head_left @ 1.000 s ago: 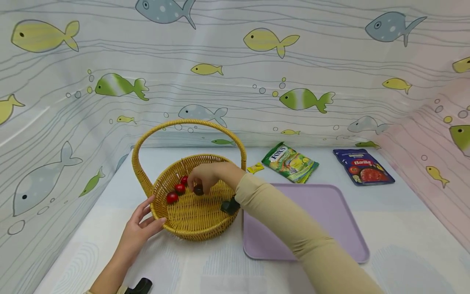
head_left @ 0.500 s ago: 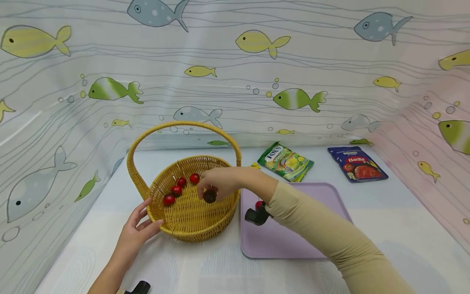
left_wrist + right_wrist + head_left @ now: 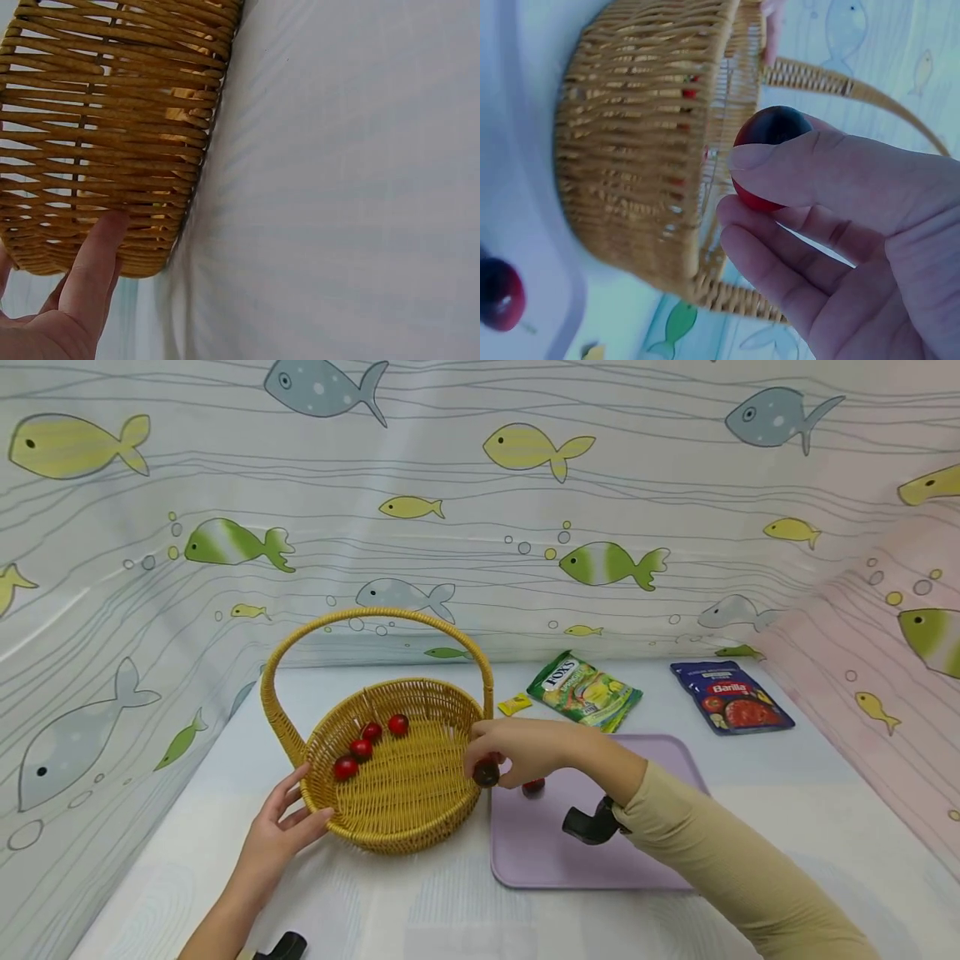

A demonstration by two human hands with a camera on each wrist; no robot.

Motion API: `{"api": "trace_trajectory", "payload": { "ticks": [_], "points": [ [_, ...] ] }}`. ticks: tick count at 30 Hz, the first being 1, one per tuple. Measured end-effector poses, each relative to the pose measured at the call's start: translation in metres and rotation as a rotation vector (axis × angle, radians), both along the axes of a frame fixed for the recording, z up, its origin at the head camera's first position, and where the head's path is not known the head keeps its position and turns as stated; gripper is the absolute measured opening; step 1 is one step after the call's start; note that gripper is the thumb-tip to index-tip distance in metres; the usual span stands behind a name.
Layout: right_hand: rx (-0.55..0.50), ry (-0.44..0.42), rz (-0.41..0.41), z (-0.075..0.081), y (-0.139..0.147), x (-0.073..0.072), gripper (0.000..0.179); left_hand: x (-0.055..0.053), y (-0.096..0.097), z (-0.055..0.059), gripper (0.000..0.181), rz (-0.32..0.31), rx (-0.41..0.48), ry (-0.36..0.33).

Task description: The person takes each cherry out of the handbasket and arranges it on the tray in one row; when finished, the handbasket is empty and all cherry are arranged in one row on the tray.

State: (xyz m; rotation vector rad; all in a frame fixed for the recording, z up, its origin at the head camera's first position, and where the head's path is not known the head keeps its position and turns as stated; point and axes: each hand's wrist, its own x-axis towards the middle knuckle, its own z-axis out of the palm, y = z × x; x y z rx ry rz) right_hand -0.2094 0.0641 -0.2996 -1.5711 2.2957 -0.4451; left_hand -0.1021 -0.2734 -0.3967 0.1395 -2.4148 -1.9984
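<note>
My right hand (image 3: pixel 528 750) pinches a dark red cherry (image 3: pixel 487 772) between thumb and fingers, above the right rim of the wicker basket (image 3: pixel 397 841). In the right wrist view this cherry (image 3: pixel 761 161) looks red below and nearly black on top. Several red cherries (image 3: pixel 362 750) lie inside the basket at its left. Another cherry (image 3: pixel 533 787), with a stem in the right wrist view, sits on the purple tray (image 3: pixel 570 868). At the basket's left side my left hand (image 3: pixel 281 827) rests its fairly straight fingers on the rim; one finger (image 3: pixel 97 262) touches the woven wall.
Behind the tray lies a green Fox's candy bag (image 3: pixel 585 691), with a small yellow packet (image 3: pixel 514 703) beside it. A blue Barilla pouch (image 3: pixel 731 697) is at the back right. The basket's tall handle (image 3: pixel 382 614) arches upward. A fish-patterned curtain (image 3: pixel 480 527) surrounds the table.
My right hand has moved right, from inside the basket to its right rim near the tray, carrying the cherry. The cherry on the tray has come into view. My left hand stays at the basket.
</note>
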Motion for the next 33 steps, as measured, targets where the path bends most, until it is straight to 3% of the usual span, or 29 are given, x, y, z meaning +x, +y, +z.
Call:
{"api": "trace_trajectory", "payload": {
  "ticks": [7, 18, 28, 33],
  "points": [
    [-0.046, 0.003, -0.053, -0.016, 0.029, 0.001, 0.03, 0.0, 0.001, 0.0, 0.076, -0.002, 0.006, 0.01],
    [-0.053, -0.07, -0.204, -0.039, 0.07, 0.001, 0.033, 0.0, 0.002, 0.002, 0.076, 0.004, 0.008, -0.003],
    [-0.054, -0.078, -0.31, -0.061, 0.094, -0.004, 0.034, 0.0, 0.001, 0.002, 0.076, 0.0, 0.009, 0.003],
    [-0.066, -0.078, -0.324, -0.071, 0.099, -0.011, 0.037, -0.001, 0.002, 0.002, 0.075, -0.005, 0.001, 0.001]
  ]
}}
